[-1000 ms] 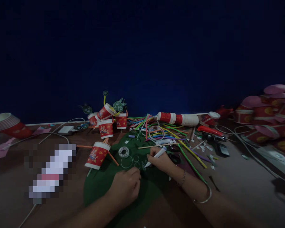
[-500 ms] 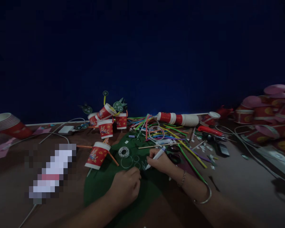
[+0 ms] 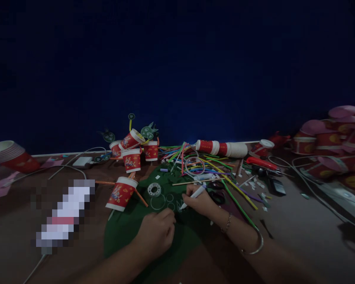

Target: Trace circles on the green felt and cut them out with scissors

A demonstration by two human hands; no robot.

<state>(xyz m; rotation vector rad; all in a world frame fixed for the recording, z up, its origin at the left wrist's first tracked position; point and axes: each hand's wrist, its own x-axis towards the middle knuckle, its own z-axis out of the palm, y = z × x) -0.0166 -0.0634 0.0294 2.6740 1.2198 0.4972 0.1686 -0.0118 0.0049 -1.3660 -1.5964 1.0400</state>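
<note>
My right hand (image 3: 198, 200) pinches a white marker pen (image 3: 197, 191), its tip down on a dark green sheet of paper (image 3: 185, 252). Pale outlines show on the sheet: a larger circle (image 3: 157, 202), smaller circles (image 3: 169, 198) to its right and zigzag lines near the pen tip. Left of the pen, my left hand (image 3: 157, 232) rests on the sheet with its fingers curled in; what they may hold is hidden. A roll of tape (image 3: 154, 189) lies flat above the larger circle. One red paper cup (image 3: 122, 193) stands tilted at the sheet's left edge.
Red paper cups (image 3: 131, 159) joined with straws stand at back left. Colourful straws (image 3: 207, 161), a stack of cups (image 3: 221, 148) and a red-handled tool (image 3: 263, 162) lie behind and right. Paper scraps and cables are scattered about. More cups with pink paper (image 3: 328, 138) crowd the far right.
The marker pen and my right fingers have shifted very slightly left and down over the zigzag lines. My left hand stays in place.
</note>
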